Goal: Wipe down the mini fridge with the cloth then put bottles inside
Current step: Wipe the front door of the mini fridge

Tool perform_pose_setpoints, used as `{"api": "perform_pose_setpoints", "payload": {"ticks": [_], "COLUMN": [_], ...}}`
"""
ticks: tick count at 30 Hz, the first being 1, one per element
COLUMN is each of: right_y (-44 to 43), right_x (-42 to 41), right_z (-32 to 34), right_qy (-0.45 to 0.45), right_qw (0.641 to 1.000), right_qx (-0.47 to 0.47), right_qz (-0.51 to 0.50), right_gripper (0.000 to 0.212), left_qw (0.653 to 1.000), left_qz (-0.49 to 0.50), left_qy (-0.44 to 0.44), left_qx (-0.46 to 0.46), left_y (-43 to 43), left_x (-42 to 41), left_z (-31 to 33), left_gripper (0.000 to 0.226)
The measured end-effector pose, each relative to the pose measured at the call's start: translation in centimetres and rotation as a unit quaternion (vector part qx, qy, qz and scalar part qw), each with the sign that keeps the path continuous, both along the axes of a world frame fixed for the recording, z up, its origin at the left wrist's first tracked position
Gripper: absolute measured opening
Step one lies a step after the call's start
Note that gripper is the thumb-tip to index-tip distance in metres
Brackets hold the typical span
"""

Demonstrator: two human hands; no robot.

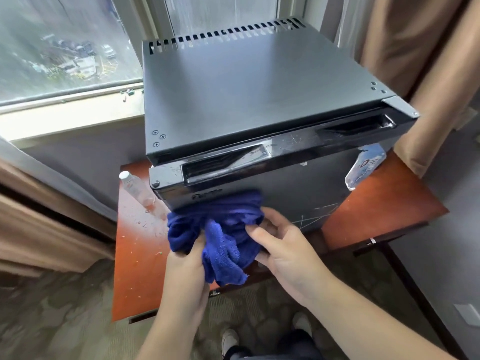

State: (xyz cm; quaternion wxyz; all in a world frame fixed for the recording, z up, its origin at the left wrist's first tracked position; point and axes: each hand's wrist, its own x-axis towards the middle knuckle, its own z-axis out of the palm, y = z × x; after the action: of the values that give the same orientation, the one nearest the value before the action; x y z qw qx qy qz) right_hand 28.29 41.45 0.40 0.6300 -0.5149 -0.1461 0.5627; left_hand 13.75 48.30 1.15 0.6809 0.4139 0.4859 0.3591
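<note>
The left hand curled round the bunched blue cloth from below, and the right hand pinched its right edge. The cloth's top pressed against the closed door of the mini fridge, near the upper left corner. On the tabletop, a clear bottle sat left of the fridge and a labelled bottle sat at its right.

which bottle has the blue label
The clear plastic bottle at the front right corner of the black mini fridge; the white-capped clear bottle on the left shows no blue.
</note>
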Motion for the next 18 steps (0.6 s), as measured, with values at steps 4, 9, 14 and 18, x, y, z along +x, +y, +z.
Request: {"api": "perform_pose_setpoints", "payload": {"ticks": [4, 9, 14, 18], "right_y": [-1.1, -2.0, -2.3, -2.2], "right_x": [1.3, 3.2, 3.9, 3.8], "right_z": [-0.9, 0.3, 2.9, 3.1], "right_qy": [0.021, -0.098, -0.194, -0.269], "right_qw": [0.998, 0.988, 0.966, 0.955], "right_qx": [-0.053, -0.029, 0.052, 0.03], "right_qz": [-0.036, -0.119, -0.166, -0.122], "right_gripper": [0.025, 0.022, 0.029, 0.028], "left_qw": [0.996, 0.991, 0.994, 0.997], "left_qz": [0.026, 0.012, -0.072, -0.058], "left_qy": [0.011, -0.006, -0.073, -0.017], "left_qx": [-0.085, -0.136, -0.038, -0.038], "left_y": [-0.8, -1.9, -2.4, -2.1], "left_x": [2.3, 5.4, 7.5, 7.3], "left_z": [-1.8, -0.7, 2.9, 2.0], "left_gripper": [0.021, 0.023, 0.026, 0.021]}}
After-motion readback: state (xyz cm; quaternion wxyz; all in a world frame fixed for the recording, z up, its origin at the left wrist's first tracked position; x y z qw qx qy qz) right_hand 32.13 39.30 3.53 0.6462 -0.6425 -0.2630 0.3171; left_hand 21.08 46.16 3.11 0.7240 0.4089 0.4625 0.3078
